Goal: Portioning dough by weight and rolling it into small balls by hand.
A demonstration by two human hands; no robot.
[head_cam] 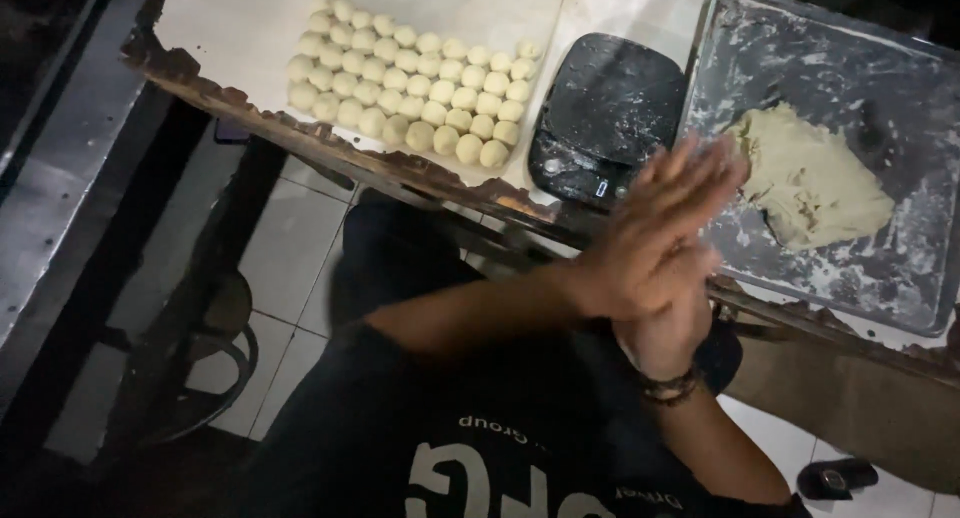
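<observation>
I pressed my left hand (655,233) flat over my right hand (668,323) at centre frame; whether dough sat between the palms I could not tell. The pale lump of dough (815,183) lay on the floured dark metal tray (800,48), upper right.

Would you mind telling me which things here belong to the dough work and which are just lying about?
In use:
left hand pressed over right hand, palms together
dough lump on floured tray
rows of dough balls
black scale

Lying about:
stool on the floor
dark object on the tiles, lower right
</observation>
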